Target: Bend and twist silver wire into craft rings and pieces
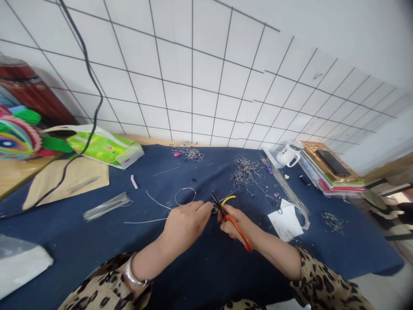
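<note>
My left hand (187, 221) is closed, its fingertips pinched together at the middle of the blue cloth. Thin pale wire (145, 221) runs out from beside it to the left. Close to these fingertips my right hand (237, 224) is wrapped round scissors (240, 234) with orange handles and dark blades, which point up and left. A curved yellow handle (229, 199) of another tool shows just behind the blades; its rest is hidden. Beyond the left hand lies a wire ring (185, 196) with small pink beads.
Tangled wire (247, 172) lies at the back, and a bundle of straight wires (107, 206) at left. White paper (285, 221) is right of my hand. A mug (290, 154) and stacked books (329, 168) stand at back right. A black cable (93, 116) hangs at left.
</note>
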Demonstrator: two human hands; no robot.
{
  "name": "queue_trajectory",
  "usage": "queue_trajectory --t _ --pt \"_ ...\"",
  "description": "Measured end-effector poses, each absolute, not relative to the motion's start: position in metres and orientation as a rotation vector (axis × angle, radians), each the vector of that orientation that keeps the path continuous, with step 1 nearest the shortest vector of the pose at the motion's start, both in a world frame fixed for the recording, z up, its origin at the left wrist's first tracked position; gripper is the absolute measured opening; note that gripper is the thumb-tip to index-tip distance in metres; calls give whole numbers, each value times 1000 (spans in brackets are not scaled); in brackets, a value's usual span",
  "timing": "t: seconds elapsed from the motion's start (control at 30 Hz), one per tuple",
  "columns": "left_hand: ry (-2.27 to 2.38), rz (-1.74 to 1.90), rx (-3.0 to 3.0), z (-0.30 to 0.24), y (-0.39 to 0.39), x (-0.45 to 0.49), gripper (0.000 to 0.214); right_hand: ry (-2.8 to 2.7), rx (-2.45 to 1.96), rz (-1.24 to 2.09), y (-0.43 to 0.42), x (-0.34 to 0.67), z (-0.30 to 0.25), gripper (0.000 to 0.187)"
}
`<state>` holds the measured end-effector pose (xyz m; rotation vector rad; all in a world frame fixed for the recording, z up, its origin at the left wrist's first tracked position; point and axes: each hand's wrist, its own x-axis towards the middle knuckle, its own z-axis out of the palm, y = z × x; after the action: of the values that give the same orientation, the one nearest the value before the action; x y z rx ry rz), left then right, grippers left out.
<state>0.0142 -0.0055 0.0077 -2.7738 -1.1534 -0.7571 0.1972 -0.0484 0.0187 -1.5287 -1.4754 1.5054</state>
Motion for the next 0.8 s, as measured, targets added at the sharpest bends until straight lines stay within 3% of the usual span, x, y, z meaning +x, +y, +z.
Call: queue_trajectory --t 0.8 --pt "-1283 -668 -2709 5 -3 20 24 -1249 -1536 1610 -44 195 12 15"
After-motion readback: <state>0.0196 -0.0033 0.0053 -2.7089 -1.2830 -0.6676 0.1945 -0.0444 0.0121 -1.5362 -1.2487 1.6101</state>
